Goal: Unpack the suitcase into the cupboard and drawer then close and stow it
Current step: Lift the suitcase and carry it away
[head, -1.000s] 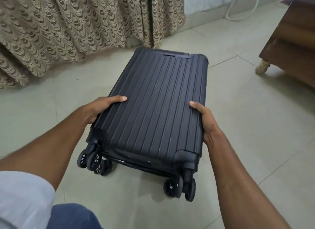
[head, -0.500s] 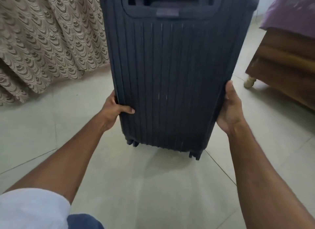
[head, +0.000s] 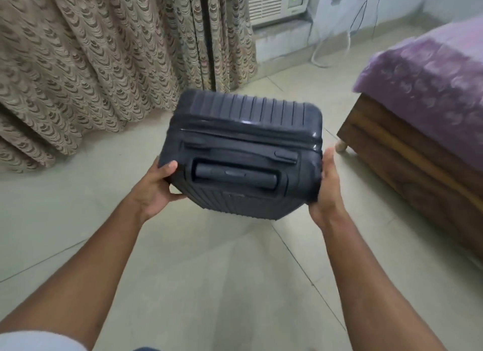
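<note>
Dark ribbed hard-shell suitcase, zipped shut, now stands upright on the tiled floor w/ its top and retracted handle facing the camera; 0.5 s ago its broad face did. Left hand grips its left edge; right hand presses flat on the right side, beside wooden bed.

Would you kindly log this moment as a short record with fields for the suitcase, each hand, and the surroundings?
suitcase: dark ribbed suitcase, closed, top end with retracted pull handle facing the camera
left hand: left hand grips the suitcase's left edge
right hand: right hand pressed flat against its right side
surroundings: patterned curtain behind, bed with purple cover at right, tiled floor
</note>
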